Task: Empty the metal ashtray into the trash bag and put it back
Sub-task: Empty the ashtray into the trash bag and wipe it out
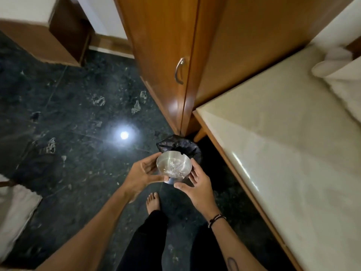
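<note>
Head view. Metal ashtray (173,164): round, brushed steel, shallow bowl with a flared rim; pale specks and flakes of residue lie across its inner floor. It is held upright in the air, over the dark marble floor (64,114), just in front of the trash bag (182,144).

Trash bag: black, crinkled plastic, mouth gathered over a small bin; it stands on the floor at the corner of a glossy wooden wardrobe (166,55) with a curved metal door handle (179,71). The ashtray's far rim overlaps the bag's near edge in this view.

Surroundings: worktop (283,153) to the right, cream stone-like surface with a wooden edge. Floor polished, a ceiling light reflected as a bright spot. One bare foot (154,202) and black trousers show below the hands.

Left hand (141,173): grip closed on the ashtray's left side, thumb under the near rim, fingers curled behind. Right hand (197,184): fingers spread along the right side and thumb near the base; contact appears light. A dark cord bracelet (215,220) circles the right wrist.
</note>
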